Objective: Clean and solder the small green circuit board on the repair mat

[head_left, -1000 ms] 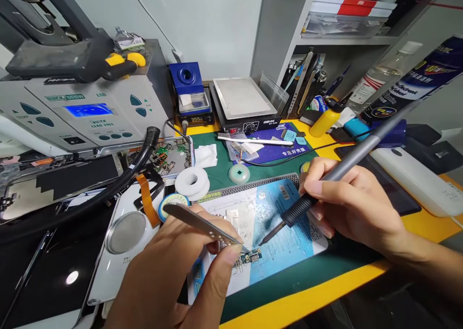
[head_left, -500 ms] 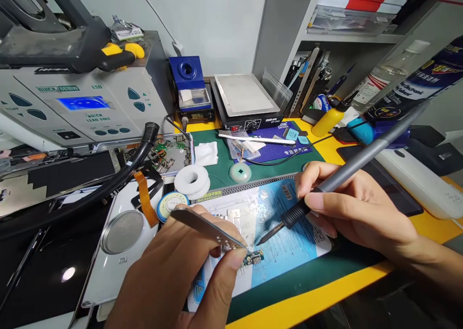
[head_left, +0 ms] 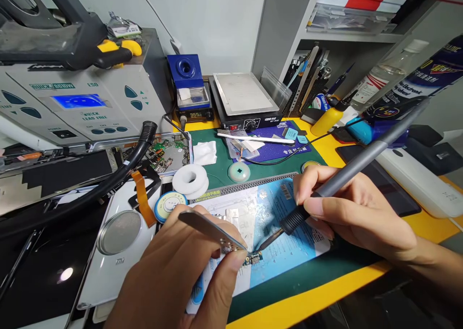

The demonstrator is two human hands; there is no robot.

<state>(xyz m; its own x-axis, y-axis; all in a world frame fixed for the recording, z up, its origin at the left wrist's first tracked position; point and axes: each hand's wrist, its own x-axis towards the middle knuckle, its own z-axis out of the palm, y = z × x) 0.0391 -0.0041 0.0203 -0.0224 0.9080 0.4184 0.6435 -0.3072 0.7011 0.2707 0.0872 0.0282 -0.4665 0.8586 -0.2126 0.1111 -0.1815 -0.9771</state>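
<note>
Blue-and-white card (head_left: 289, 254) on a green mat (head_left: 287, 285), worked from both sides by my two hands. Toward the card's near edge, about midway along, lies a small circuit board (head_left: 255, 258), partly hidden by my left thumb. My left hand (head_left: 177, 266), over the card's left part, pinches a pair of tweezers (head_left: 211, 229) between thumb and forefinger; their points slope down to the board, but I cannot tell whether they are spread, pressed together or touching it. My right hand (head_left: 350, 213), at the card's right end, holds a soldering iron (head_left: 340, 177) like a pen, fingers and thumb pressed round its grip. The iron's tip hangs just beside the board's far edge; I cannot tell whether the two meet.

Beyond the card's far edge sit a pale green disc (head_left: 239, 173), a white brush (head_left: 260, 138) and, farther back, a hot plate (head_left: 246, 95). At the card's far left corner stand a white spool (head_left: 198, 186) and a round tin (head_left: 170, 206). Left of the card lies a white shell (head_left: 126, 266) bearing a metal lid (head_left: 119, 232). Beyond the card's far right corner stands a yellow bottle (head_left: 327, 120).
</note>
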